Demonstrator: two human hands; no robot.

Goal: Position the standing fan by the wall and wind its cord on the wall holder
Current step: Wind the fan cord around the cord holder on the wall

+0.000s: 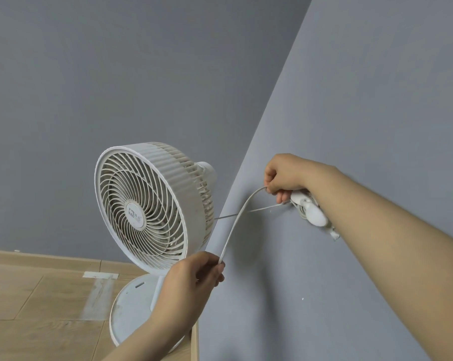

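Right hand (285, 175) pinches the flat white cord (233, 225) at the oval plastic wall holder (312, 211) on the grey wall (363, 100), left hand (196, 274) fingers curled gripping the cord's lower run, white ribbed-grille fan (147, 207) standing on wood floor (37, 295) in the corner.

— How's the light where you're working?

— Soft and even, fairly bright. No glare on the grey wall (376, 100). My right hand (285, 175) and arm throw only a faint shadow on it, and the cord (236, 222) a thin one.

— Is everything sharp?

— Mostly. The fan (142, 207) grille is crisp. The wide lens bends the wall corner and tilts the floor (24, 295); my forearm looms large near the edge.
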